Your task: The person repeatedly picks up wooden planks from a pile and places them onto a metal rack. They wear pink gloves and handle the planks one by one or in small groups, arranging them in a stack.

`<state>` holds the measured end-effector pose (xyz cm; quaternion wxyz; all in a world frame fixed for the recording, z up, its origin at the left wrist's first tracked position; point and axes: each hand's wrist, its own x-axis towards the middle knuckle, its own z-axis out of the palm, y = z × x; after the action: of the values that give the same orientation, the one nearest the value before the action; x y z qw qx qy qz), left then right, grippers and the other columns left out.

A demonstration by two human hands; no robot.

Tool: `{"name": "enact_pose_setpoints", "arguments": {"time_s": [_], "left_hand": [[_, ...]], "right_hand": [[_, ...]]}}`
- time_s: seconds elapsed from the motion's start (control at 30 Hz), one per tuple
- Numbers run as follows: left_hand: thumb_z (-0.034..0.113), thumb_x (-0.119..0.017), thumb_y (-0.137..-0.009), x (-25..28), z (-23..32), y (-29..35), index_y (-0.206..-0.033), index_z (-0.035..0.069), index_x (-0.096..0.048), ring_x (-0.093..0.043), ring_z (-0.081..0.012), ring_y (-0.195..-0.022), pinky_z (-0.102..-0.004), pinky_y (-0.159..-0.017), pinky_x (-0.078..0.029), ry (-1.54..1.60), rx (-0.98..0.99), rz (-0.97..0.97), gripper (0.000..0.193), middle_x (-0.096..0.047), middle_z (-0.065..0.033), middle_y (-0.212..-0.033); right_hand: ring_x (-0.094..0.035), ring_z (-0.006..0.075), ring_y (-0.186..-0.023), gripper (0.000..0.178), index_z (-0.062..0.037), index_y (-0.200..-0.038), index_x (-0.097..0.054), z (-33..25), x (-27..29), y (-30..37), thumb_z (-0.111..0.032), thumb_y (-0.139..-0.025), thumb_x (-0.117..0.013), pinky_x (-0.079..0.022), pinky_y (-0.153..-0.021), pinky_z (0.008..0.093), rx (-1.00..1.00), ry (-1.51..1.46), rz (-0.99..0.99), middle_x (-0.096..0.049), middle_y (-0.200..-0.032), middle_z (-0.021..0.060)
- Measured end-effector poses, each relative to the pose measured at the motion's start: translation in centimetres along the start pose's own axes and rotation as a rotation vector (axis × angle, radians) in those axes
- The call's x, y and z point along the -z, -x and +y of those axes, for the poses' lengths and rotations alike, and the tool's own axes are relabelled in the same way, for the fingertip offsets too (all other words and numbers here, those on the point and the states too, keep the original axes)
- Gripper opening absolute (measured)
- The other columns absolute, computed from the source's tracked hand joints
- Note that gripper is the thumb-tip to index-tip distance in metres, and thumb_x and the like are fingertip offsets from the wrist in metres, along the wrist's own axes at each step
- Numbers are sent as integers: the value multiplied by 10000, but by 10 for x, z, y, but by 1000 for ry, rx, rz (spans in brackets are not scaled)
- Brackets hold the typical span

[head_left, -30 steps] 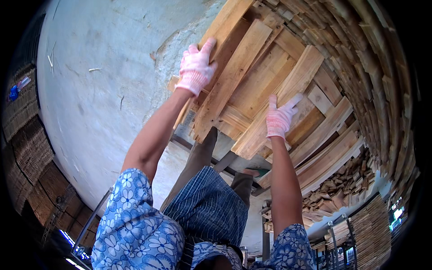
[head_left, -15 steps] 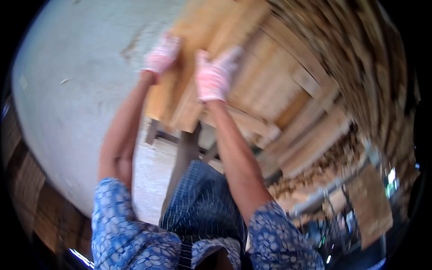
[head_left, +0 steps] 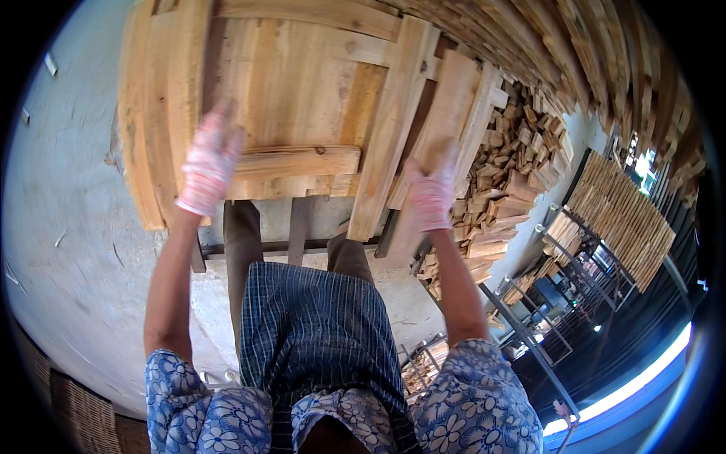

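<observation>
My left hand (head_left: 206,168), in a pink-and-white glove, is over the left part of the wooden workbench, beside upright boards (head_left: 155,113). Its blurred fingers look stretched out, and I see nothing in them. On the right, my similarly gloved right hand (head_left: 434,193) grips a long pale wooden board (head_left: 451,94) that slants across the bench's right end. Between my hands lie flat wooden planks (head_left: 287,91), a short wooden strip (head_left: 299,161) across them, and another long board (head_left: 392,125) on top.
A heap of wood offcuts (head_left: 503,197) lies to the right of the bench. Beyond it, long wooden strips (head_left: 590,45) are stacked at the far right. A slatted wooden panel (head_left: 620,219) and metal frames stand farther right. Pale concrete floor (head_left: 68,227) extends on the left.
My hands have moved apart: the left one is off the boards it was touching at the left, and the right one has shifted right onto a long board. My view has turned rightward.
</observation>
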<state>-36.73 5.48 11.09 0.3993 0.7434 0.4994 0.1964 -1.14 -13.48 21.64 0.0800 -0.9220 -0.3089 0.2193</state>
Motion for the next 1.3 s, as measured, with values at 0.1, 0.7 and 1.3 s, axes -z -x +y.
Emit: {"name": "enact_pose_setpoints", "arguments": {"time_s": [0.1, 0.7, 1.3], "left_hand": [[145, -645, -991, -69, 88, 26, -1445, 42, -544, -579, -346, -1326, -411, -1142, -446, 177, 34, -288, 477, -628, -199, -1388], [418, -839, -753, -362, 282, -11, -1654, 152, 5, -391, -415, -1449, -454, -1181, -378, 120, 526, -351, 1263, -303, -297, -1576], [184, -859, -770, -111, 194, 50, -1652, 28, -100, -370, -298, -1496, -364, -1213, -350, 183, 520, 23, 1174, -313, -215, -1651]], "right_hand": [[-396, 466, -1446, 1070, -150, -1662, -78, 69, 47, -52, -431, -877, -748, -386, -1174, 487, -188, 113, 9, -310, -1628, 266], [-601, 244, -1240, 1114, -108, -1663, -141, 262, 34, -146, -229, -813, -851, -470, -1063, 359, -87, -716, -279, -629, -1376, 165], [-501, 495, -1316, 1008, -132, -1647, -129, 132, 13, -73, -330, -888, -761, -451, -1086, 538, -193, 143, -76, -416, -1482, 349]]}}
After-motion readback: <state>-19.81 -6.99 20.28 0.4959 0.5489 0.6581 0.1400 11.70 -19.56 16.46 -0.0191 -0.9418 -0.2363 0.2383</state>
